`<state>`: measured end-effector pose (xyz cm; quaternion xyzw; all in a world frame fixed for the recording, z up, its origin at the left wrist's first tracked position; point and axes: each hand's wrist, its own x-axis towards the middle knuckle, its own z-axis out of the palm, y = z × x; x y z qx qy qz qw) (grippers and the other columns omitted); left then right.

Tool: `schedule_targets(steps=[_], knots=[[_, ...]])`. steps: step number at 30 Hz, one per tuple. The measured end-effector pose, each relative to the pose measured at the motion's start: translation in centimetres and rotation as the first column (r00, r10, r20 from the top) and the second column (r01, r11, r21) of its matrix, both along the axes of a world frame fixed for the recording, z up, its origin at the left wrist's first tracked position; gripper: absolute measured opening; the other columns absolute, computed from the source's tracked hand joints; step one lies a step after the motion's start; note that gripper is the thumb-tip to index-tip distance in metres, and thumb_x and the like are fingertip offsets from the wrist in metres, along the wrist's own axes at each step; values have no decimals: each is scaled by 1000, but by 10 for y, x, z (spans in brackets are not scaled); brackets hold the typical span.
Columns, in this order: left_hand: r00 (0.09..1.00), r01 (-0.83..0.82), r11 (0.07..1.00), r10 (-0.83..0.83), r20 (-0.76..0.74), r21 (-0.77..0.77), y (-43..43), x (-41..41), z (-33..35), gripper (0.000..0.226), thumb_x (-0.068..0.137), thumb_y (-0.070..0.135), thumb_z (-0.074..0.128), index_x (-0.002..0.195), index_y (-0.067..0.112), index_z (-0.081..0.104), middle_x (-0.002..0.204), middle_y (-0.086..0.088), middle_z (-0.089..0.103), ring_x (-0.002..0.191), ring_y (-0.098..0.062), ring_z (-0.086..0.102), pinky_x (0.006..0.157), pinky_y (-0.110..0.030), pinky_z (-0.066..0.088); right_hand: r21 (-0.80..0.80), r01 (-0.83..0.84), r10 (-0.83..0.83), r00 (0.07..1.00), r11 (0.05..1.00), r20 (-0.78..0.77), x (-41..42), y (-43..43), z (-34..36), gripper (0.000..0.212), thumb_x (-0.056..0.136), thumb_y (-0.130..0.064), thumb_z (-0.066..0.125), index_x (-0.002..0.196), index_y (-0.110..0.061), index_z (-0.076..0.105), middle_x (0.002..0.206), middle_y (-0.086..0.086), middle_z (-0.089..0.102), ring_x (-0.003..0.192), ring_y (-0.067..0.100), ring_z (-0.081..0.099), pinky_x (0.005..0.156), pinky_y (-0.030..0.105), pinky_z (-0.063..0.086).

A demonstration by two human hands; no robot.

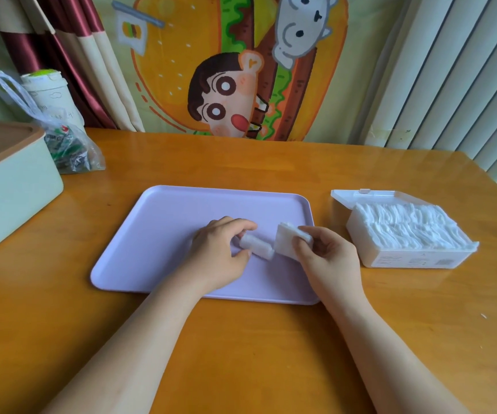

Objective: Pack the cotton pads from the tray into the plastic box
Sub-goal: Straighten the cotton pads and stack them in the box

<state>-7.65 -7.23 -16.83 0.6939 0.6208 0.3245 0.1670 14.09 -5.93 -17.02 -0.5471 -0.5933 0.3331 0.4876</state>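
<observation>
While the orange wooden tabletop (241, 168) carries the lilac plastic tray (181, 216) beneath both hands, the nearly full clear plastic box (414, 259) sits just right of the right hand (327, 258), which grips a white cotton pad stack (290, 239). The left hand (220, 252) pinches a smaller stack (256, 248). Squaring both together first should ease packing; pad counts are too blurred to tell.

Head view, forward-down, near the table (241, 339)

cotton pads (256, 248): two white stacks over lilac tray (181, 222) | plastic box (414, 259): open, full
</observation>
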Motion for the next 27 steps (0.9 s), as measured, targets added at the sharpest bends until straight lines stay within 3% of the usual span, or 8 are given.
schedule_targets(steps=[2,5,7,11,16,20,24,27], knots=[[1000,26,999,-25,14,-34,-3,1,3,44,80,38,68,124,40,67,100,18,60,102,-6,55,96,-42,49,-6,-1,1,1000,1000,-7,1,1,-1,17,95,-16,72,97,-33,76,86,-26,75,82,-4,71,69,9,50],[999,48,998,-47,26,-46,-5,5,6,26,77,43,71,103,41,71,95,16,58,99,-8,54,91,-42,49,-8,-8,8,1000,1000,-22,1,2,-1,20,95,-14,71,96,-34,76,87,-26,76,83,-5,71,70,10,51],[998,45,999,-45,49,-3,-6,6,6,13,79,36,78,88,36,69,95,15,57,98,-9,56,86,-42,50,-13,-2,2,999,1000,-38,2,2,-2,19,95,-14,71,97,-33,76,84,-23,76,82,-6,71,70,9,51],[996,73,991,-79,50,109,-11,5,4,25,79,9,81,77,30,67,98,16,57,102,-8,55,82,-34,51,-1,53,-53,997,999,-48,3,3,-3,16,96,-18,72,109,-23,79,93,-20,77,89,-8,70,74,7,50],[991,122,957,-134,27,264,-15,7,9,27,75,-5,75,72,18,63,100,15,66,106,-8,58,78,-26,50,16,82,-82,996,996,-23,4,5,-4,20,98,-19,69,116,-24,77,100,-20,76,96,-4,70,80,11,50],[956,57,995,-77,284,77,-21,12,15,22,87,-2,71,80,17,62,98,15,77,115,3,65,89,-15,51,-6,57,-57,998,998,-36,4,4,-1,22,98,-18,70,118,-24,77,100,-20,75,94,-5,69,77,7,50],[840,-20,999,42,541,-48,-21,13,19,17,91,2,72,87,17,66,91,5,77,85,-16,72,77,-34,57,-23,8,-10,996,1000,-83,5,1,6,21,96,-17,74,115,-25,78,93,-15,77,84,-4,70,73,7,50],[736,41,993,42,676,-107,-22,14,23,16,94,1,71,100,15,67,89,-1,77,77,-11,68,70,-25,53,-37,-42,37,991,998,-126,6,0,10,22,93,-16,79,114,-23,79,93,-12,80,88,-2,73,78,13,55]])
